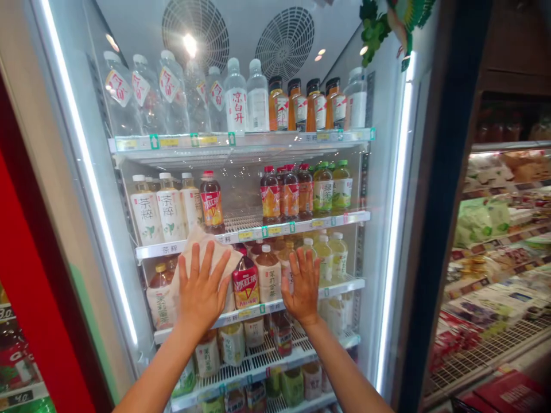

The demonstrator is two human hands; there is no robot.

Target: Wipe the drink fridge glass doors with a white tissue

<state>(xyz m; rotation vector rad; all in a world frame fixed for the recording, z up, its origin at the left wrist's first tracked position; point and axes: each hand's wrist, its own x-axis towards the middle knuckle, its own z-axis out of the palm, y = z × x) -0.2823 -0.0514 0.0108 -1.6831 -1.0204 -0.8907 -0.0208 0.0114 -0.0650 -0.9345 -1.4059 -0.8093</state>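
Observation:
My left hand [201, 289] lies flat with fingers spread, pressing a pale beige cloth [200, 238] against the glass door of an upright drinks cooler. To its right, my right hand [303, 287] is open, its palm toward the glass and nothing in it. Behind the glass between my hands stand a red-labelled iced tea bottle [246, 282] and a pale-labelled tea bottle [268, 274]. The cloth and left hand hide part of the shelf behind them.
Clear water bottles [236, 103] line the top shelf, with several amber bottles beside them. A lit strip [394, 229] runs down the door's right side. Packaged goods fill an open chilled shelf [495, 258] at the right. A red panel [38, 246] stands at the left.

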